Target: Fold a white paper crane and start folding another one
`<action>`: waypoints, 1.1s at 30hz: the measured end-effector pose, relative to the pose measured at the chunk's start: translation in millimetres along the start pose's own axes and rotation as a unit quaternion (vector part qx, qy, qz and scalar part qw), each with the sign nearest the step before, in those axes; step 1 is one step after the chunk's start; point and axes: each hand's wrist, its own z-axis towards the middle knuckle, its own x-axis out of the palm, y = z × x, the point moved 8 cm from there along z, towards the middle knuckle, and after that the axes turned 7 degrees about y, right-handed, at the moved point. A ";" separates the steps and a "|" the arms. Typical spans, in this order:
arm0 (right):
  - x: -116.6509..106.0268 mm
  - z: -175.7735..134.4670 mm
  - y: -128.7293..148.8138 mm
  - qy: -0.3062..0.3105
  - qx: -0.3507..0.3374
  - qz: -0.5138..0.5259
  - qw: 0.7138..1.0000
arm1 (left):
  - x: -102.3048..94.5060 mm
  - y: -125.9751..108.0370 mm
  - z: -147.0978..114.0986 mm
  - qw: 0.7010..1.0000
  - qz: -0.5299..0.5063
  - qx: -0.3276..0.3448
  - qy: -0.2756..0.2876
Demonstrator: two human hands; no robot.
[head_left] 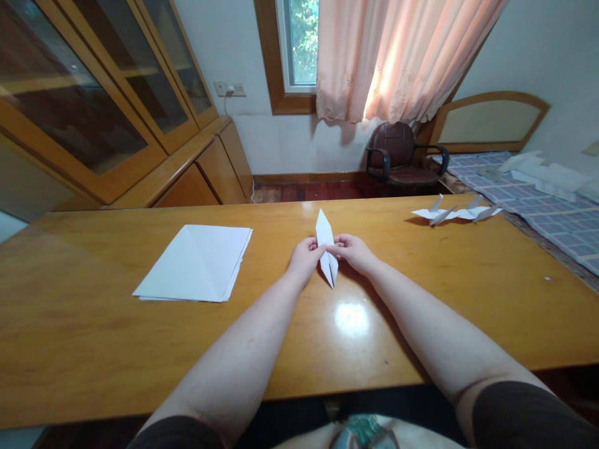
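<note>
A narrow white piece of folded paper (324, 231), pointed at both ends, is held between my hands just above the table. Its lower end splits into two slim points. My left hand (305, 259) grips its left edge, thumb on top and fingers curled behind. On the opposite edge, my right hand (354, 252) pinches the paper in the same way. Both thumbs press near the middle of the paper; the fingertips underneath are partly hidden.
A stack of white square paper (196, 262) lies left on the wooden table (93, 355). Folded paper cranes (440, 214) sit at the far right. Beyond are a brown armchair (397, 149), a bed (524, 199) with white paper on it, and a glass-door cabinet (154, 149).
</note>
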 end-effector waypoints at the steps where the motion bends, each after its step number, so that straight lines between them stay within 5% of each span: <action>1: -0.2 -0.1 0.4 -0.002 -0.004 -0.009 1.000 | 0.3 1.7 0.3 1.000 -0.004 -0.005 0.005; 9: 0.3 -1.5 7.2 -0.012 -0.048 0.002 0.999 | -3.2 6.6 3.0 1.000 -0.020 -0.021 -0.002; 21: 2.4 -1.2 -0.7 0.026 0.008 -0.137 0.990 | -3.9 -0.7 1.5 0.999 -0.034 -0.014 -0.002; 33: 12.7 -5.4 -2.4 0.079 0.049 -0.127 0.988 | -6.5 -2.2 -1.2 0.999 -0.039 -0.011 -0.035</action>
